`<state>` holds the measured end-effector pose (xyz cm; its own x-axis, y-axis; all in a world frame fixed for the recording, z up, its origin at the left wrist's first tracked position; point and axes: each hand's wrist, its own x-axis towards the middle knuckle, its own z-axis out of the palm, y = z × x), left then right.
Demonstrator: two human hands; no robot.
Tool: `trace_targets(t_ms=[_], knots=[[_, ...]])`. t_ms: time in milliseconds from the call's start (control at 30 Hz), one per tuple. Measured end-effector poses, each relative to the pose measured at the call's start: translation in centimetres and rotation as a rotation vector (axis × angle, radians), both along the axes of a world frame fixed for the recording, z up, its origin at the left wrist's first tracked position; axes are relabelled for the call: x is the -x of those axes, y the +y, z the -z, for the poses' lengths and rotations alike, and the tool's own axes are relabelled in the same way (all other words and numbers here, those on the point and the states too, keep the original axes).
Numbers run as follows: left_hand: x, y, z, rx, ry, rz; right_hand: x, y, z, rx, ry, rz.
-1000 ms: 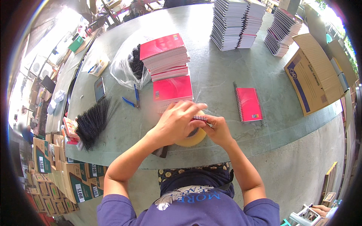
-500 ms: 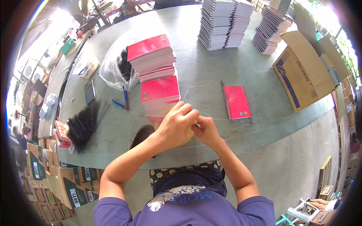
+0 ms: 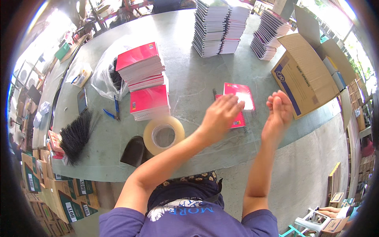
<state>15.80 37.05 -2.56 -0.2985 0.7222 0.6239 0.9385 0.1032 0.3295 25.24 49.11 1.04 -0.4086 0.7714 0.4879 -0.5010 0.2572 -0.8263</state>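
Note:
My left hand (image 3: 219, 114) reaches over a single red spiral notebook (image 3: 241, 94) lying on the grey table (image 3: 185, 75); its fingers are spread and it holds nothing. My right hand (image 3: 278, 110) hovers just right of that notebook, near the table's edge, fingers straight and empty. Both hands are motion-blurred. A roll of clear packing tape (image 3: 164, 135) lies flat on the table left of my arms, untouched. Behind the tape stand two stacks of red notebooks, a low one (image 3: 150, 102) and a taller one (image 3: 140, 63).
Tall stacks of spiral notebooks (image 3: 219, 25) stand at the back, with another (image 3: 268, 35) beside an open cardboard box (image 3: 304, 75) at the right. A plastic bag (image 3: 103, 77), blue pliers (image 3: 114, 110), a phone (image 3: 82, 100) and a bundle of black binding coils (image 3: 77, 132) lie at left.
Both hands left the tape roll, where they were working close together, and swung right toward the single red notebook. The tape roll now lies free on the table.

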Motion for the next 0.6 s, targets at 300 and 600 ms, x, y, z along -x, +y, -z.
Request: trace_targets(t_ms=[300,600], knots=[[-3.0,-1.6,6.2,0.305,0.079,-0.047,-8.5,-19.2,-11.1,1.126,0.768,-1.213],[9.6,-19.7,-1.2,0.447,0.020,-0.487,-4.1,-19.5,-4.7,0.624,0.684,-1.836]])
